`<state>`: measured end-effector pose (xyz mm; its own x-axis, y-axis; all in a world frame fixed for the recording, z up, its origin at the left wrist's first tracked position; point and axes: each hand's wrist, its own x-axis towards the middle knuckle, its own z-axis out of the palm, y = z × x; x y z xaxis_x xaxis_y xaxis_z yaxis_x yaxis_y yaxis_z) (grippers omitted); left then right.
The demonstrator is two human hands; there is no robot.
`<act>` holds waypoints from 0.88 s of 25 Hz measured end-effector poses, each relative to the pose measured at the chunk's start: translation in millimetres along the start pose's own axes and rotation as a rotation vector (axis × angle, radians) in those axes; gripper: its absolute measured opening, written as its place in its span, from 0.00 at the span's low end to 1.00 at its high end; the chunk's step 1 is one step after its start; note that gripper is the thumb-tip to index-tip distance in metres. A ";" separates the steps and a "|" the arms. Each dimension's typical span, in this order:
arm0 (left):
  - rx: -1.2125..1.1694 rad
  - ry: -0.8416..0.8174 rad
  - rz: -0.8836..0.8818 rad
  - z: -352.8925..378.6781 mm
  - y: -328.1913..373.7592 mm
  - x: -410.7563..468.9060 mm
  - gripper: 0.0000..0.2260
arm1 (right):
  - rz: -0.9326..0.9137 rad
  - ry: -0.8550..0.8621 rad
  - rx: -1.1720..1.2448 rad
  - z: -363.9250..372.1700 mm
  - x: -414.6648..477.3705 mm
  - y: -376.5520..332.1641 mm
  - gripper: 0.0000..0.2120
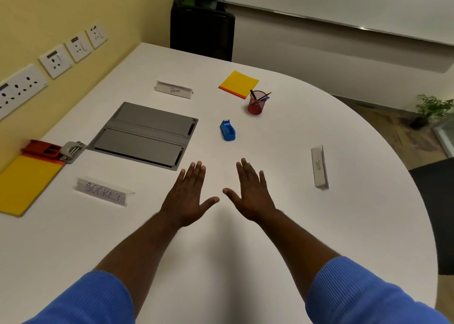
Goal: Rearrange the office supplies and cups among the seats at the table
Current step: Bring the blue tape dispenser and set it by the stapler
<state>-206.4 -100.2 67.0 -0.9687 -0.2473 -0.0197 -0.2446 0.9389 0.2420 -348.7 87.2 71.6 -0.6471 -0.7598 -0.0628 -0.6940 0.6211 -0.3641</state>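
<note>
I see the left hand (pixel 186 196) and the right hand (pixel 250 193) both flat over the table (pixel 331 225), fingers straight, holding nothing. The blue stapler (pixel 227 130) lies just ahead of them, and the red pen cup (pixel 255 104) further ahead. The SOCKET card (pixel 103 192) is left of the left hand, the BETA card (pixel 319 166) right of the right hand

handwriting stands on tent cards: the bear card (pixel 174 90) just beyond the grey hatch (pixel 145 134), the socket card (pixel 103 192) in front of it, the beta card (pixel 319 166) well right of it
</note>
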 end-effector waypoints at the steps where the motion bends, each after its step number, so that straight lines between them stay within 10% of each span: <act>1: 0.016 -0.014 -0.003 4.1 0.1 6.0 0.45 | 0.004 -0.003 0.012 3.0 6.4 5.9 0.42; 22: -0.088 -0.070 -0.181 139.3 -52.1 195.4 0.46 | 0.065 -0.032 0.085 101.3 167.4 124.3 0.44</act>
<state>-388.6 -164.1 -84.6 -0.9107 -0.3895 -0.1373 -0.4130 0.8555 0.3123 -511.4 17.7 -78.3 -0.6785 -0.7249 -0.1186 -0.6205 0.6521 -0.4356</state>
